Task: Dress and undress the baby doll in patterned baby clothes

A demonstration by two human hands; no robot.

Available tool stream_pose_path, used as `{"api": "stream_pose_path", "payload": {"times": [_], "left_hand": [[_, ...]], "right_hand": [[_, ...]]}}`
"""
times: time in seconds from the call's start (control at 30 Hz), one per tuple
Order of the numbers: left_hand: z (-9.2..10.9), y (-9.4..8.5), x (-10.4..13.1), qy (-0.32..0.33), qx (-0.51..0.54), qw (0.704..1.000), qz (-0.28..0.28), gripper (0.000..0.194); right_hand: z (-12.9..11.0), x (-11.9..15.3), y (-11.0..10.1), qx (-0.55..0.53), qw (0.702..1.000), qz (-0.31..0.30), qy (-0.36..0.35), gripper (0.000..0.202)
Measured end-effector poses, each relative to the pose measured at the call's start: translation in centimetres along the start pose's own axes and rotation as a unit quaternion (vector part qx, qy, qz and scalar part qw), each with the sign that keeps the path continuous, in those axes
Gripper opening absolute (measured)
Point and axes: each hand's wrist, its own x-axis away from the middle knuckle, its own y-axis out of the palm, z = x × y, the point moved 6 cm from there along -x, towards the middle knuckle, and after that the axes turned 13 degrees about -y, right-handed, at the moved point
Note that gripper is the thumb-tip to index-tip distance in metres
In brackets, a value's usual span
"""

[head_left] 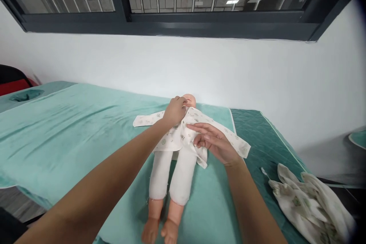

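Observation:
A baby doll (pixel 179 175) lies on its back on the bed, with its head towards the wall and its bare feet towards me. A white printed baby shirt (pixel 168 139) covers its torso, and both sleeves are spread sideways. My left hand (pixel 175 111) is at the collar by the doll's chin, its fingers bent over the shirt's edge; the fingertips are partly hidden. Over the front of the shirt, my right hand (pixel 214 142) has its index finger stretched out and the other fingers loosely bent. Nothing shows in its grasp. The lower shirt corner beside it is folded.
Light green cloth (pixel 71 122) covers the bed, with a darker quilted cover (pixel 254 137) at the right. Crumpled white printed cloth (pixel 309 202) lies at the lower right. Behind the bed stand a white wall (pixel 257 68) and a dark-framed window (pixel 183 24). A red and black object (pixel 13 80) is at the left edge.

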Motion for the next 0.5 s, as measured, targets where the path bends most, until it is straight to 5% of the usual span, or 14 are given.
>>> {"api": "stream_pose_path", "payload": {"times": [0.13,0.3,0.5], "left_hand": [[-2.7,-1.2,3.5,-0.017,0.128,0.991,0.045,0.023],[-8.2,-2.2,11.5,-0.090,0.206,0.971,0.078,0.021],[-11.4,-1.6,17.8,-0.142,0.224,0.964,-0.016,0.026]], "right_hand": [[0.3,-0.2,-1.2,0.011,0.999,0.045,-0.021,0.029],[1.0,-0.6,-2.8,0.117,0.973,0.170,-0.100,0.019],[2.5,-0.6,-1.8,0.340,0.909,0.212,-0.112,0.026]]}}
